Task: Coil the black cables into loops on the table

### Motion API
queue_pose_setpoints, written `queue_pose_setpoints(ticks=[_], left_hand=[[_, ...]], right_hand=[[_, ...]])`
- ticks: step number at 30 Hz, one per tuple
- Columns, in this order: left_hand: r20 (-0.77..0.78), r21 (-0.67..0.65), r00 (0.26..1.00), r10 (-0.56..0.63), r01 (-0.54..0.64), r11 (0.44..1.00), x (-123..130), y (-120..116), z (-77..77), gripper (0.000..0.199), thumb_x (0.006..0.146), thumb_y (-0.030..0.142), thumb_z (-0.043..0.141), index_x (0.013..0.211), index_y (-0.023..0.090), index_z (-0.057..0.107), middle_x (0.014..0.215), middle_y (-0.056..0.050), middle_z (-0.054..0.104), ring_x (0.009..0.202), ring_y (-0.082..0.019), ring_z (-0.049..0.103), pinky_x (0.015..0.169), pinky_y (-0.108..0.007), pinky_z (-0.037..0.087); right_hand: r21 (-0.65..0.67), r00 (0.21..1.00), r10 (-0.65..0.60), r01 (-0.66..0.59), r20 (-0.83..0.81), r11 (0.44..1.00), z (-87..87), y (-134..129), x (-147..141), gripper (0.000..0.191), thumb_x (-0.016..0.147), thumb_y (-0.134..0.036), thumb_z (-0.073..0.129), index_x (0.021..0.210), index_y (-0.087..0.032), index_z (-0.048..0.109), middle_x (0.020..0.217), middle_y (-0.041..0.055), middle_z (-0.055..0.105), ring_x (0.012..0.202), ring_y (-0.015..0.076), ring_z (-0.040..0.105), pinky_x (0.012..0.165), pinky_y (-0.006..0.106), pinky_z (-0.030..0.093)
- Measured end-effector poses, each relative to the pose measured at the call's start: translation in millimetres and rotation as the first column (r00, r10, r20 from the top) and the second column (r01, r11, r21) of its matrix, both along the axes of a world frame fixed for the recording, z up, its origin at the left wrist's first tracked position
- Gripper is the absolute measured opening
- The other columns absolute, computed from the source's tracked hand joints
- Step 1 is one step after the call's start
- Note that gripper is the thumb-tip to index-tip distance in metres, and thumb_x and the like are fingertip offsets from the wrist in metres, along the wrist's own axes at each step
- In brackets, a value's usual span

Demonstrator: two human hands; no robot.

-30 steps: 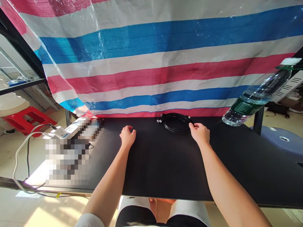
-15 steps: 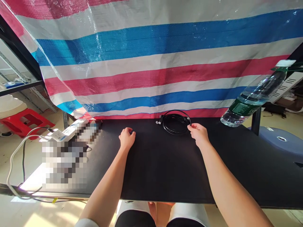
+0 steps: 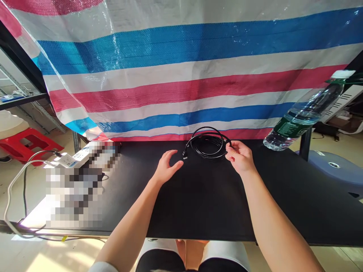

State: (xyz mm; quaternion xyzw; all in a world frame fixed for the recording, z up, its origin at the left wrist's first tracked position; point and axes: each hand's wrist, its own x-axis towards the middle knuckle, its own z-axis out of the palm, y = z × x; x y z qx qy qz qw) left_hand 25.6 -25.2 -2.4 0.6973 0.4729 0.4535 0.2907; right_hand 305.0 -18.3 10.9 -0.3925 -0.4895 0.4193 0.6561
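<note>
A coiled black cable [image 3: 208, 154] is at the back middle of the black table [image 3: 204, 204]. My right hand [image 3: 240, 155] pinches the coil's right side between thumb and fingers. From the coil's left side a loose end with a plug [image 3: 185, 154] sticks out toward my left hand. My left hand [image 3: 168, 166] is just left of that plug, thumb and fingers spread apart, with a small gap between them and the plug. Part of the cable is hidden behind my right fingers.
A water bottle [image 3: 300, 113] stands at the back right. On the left lies a white power strip [image 3: 82, 154] with cords, beside a blurred-out patch. A striped plastic sheet [image 3: 181, 83] hangs behind the table. A blue stool [image 3: 331, 166] and a red stool [image 3: 31, 143] flank it.
My left hand has moved right toward the cable's plug and its fingers have spread. My right hand still grips the coil, whose loops are lifted slightly and whose plug end has shifted left and nearer.
</note>
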Motion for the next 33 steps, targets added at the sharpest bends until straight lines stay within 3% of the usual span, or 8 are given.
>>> queue_pose_setpoints(ticks=[3,7,15,20,23,25,28,33], left_hand=[[0.034,-0.05,0.992,-0.12,0.121,0.991,11.0,-7.4,-1.5,0.049,0.07,0.044,0.071,0.113,0.021,0.063,0.116,-0.011,0.066,0.107,-0.027,0.062,0.092,-0.041,0.05],[0.133,-0.084,0.991,-0.033,0.045,0.995,19.0,-8.1,-3.8,0.051,0.073,0.04,0.069,0.118,0.02,0.058,0.115,-0.012,0.066,0.098,-0.023,0.064,0.086,-0.037,0.052],[0.043,-0.115,0.999,0.032,-0.027,0.993,15.6,-3.9,3.8,0.019,0.08,0.038,0.057,0.074,0.02,0.061,0.069,0.0,0.06,0.067,-0.014,0.055,0.064,-0.027,0.047],[0.157,-0.094,0.97,0.183,-0.17,0.981,10.2,1.2,9.2,0.017,0.078,0.038,0.053,0.073,0.021,0.057,0.067,0.001,0.058,0.063,-0.013,0.051,0.063,-0.027,0.043],[0.299,-0.12,0.917,0.264,-0.238,0.964,5.6,4.6,12.2,0.018,0.074,0.04,0.053,0.071,0.022,0.054,0.062,0.002,0.053,0.061,-0.013,0.049,0.061,-0.027,0.042],[0.397,-0.119,0.875,0.278,-0.251,0.961,2.6,5.8,13.4,0.02,0.071,0.042,0.053,0.065,0.023,0.05,0.059,0.003,0.048,0.06,-0.014,0.047,0.061,-0.027,0.041],[0.553,-0.047,0.802,0.224,-0.239,0.97,-1.1,6.7,14.4,0.029,0.07,0.047,0.053,0.057,0.024,0.042,0.056,0.002,0.043,0.057,-0.014,0.045,0.059,-0.028,0.04],[0.721,-0.031,0.667,0.187,-0.238,0.971,-7.6,9.0,16.9,0.044,0.073,0.062,0.048,0.054,0.024,0.039,0.053,0.003,0.037,0.051,-0.012,0.041,0.053,-0.027,0.04]], right_hand=[[-0.012,0.997,0.08,-0.08,-0.004,0.997,7.0,-5.8,-7.9,0.036,0.056,-0.044,0.084,0.07,-0.023,0.06,0.064,-0.0035,0.053,0.042,0.0043,0.031,0.037,0.022,0.025],[-0.044,0.985,0.174,-0.175,-0.017,0.984,15.5,-12.4,-19.1,0.037,0.052,-0.043,0.087,0.067,-0.022,0.06,0.062,-0.0043,0.051,0.041,0.0029,0.027,0.036,0.022,0.021],[-0.119,0.969,0.241,-0.234,0.047,0.965,12.2,-13.4,-16.3,0.035,0.052,-0.042,0.086,0.068,-0.021,0.063,0.062,-0.0014,0.057,0.04,0.0046,0.033,0.036,0.022,0.021],[-0.052,0.997,-0.046,0.049,0.062,0.997,0.0,0.5,11.2,0.034,0.066,-0.053,0.07,0.066,-0.021,0.061,0.063,0.0026,0.06,0.043,0.009,0.039,0.038,0.024,0.025],[-0.106,0.863,-0.446,0.48,0.238,0.871,-10.1,11.1,28.5,0.017,0.069,-0.038,0.064,0.068,-0.021,0.061,0.065,0.0037,0.061,0.05,0.0139,0.047,0.045,0.028,0.036],[-0.074,0.693,-0.561,0.656,0.453,0.751,-18.4,16.4,36.0,0.011,0.067,-0.027,0.061,0.075,-0.02,0.065,0.074,0.0067,0.066,0.063,0.0188,0.055,0.06,0.034,0.046],[-0.017,0.515,-0.472,0.688,0.716,0.725,-31.4,21.2,37.6,0.026,0.067,-0.021,0.06,0.091,-0.02,0.069,0.094,0.0122,0.07,0.09,0.0288,0.058,0.08,0.046,0.047],[-0.02,0.418,-0.282,0.588,0.864,0.809,-43.5,24.6,27.5,0.034,0.074,-0.021,0.058,0.106,-0.026,0.068,0.111,0.0128,0.066,0.107,0.0335,0.052,0.087,0.053,0.042]])
